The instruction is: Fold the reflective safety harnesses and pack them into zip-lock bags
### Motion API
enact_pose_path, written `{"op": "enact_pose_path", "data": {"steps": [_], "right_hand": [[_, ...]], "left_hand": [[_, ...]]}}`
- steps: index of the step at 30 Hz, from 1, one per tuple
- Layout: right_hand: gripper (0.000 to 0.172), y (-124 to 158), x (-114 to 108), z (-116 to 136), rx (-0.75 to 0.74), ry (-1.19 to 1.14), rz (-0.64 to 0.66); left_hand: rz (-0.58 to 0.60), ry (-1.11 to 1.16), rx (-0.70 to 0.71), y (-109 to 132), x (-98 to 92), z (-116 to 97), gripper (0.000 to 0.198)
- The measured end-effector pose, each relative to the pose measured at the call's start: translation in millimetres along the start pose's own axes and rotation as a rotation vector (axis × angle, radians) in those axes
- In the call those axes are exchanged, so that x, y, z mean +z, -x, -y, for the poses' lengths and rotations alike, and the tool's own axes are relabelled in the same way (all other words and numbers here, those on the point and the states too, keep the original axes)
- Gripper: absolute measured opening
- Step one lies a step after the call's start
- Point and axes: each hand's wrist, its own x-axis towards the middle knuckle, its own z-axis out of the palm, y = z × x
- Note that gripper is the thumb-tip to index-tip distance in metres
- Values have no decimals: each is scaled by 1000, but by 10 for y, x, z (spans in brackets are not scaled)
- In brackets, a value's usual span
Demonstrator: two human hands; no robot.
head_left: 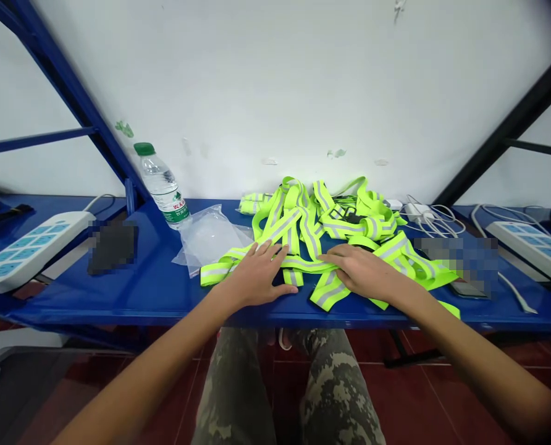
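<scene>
A tangled pile of neon-yellow reflective straps [331, 222] with grey bands lies on the blue table [131, 290]. My left hand [257, 275] rests flat on the near left strap, fingers spread and pointing toward the wall. My right hand [361, 269] lies flat on the straps just to the right, fingers stretched leftward over a horizontal strap. Neither hand grips anything. Clear plastic bags [208, 238] lie to the left of the pile.
A water bottle [162, 185] with a green cap leans at the back left. White power strips sit at far left [29, 247] and far right [530, 247]. White chargers and cables [426, 216] lie behind the pile. Blue shelf posts frame the table.
</scene>
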Motion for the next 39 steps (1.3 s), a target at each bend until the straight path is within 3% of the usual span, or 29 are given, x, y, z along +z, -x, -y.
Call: {"op": "enact_pose_path", "data": {"steps": [3,6,10,13,16,18,21,24,27,30,33,36,39], "right_hand": [[53,90,14,-63,38,-85,17],[46,146,-27,-178,46,-273,-32],[28,105,-92,-300,24,-496,-81],[18,34,-92,-322,52,-540,-61],[26,-24,-64,-308,114,-578,-68],[26,-46,-48,-293,125,-644,-54],[26,-49,-48,-284,125,-754,-33],[32,-25,-101,-300,140,-819,-4],[37,-38,-200,-293,145,-956,14],[36,-167,-282,-176,208,-1071,-12],[39,-389,-295,71,358,-1091,-99],[48,-566,-247,328,415,-1138,-165],[56,-599,-163,450,329,-1245,-182]], "left_hand": [[-40,4,2,-101,135,-14,69],[-68,-47,-24,-163,149,12,49],[-134,-115,-129,-261,152,3,54],[-112,-90,-139,-267,136,-18,62],[-47,50,-45,-201,58,-89,77],[-81,113,5,-171,27,-176,80],[-150,116,7,-200,99,-308,54],[-123,128,-6,-270,246,-365,27],[-127,189,-30,-285,294,-382,37],[-146,308,-92,-234,217,-443,66],[-207,486,-232,-186,137,-530,78],[-381,664,-340,-172,139,-542,64],[-510,669,-390,-162,191,-443,35]]}}
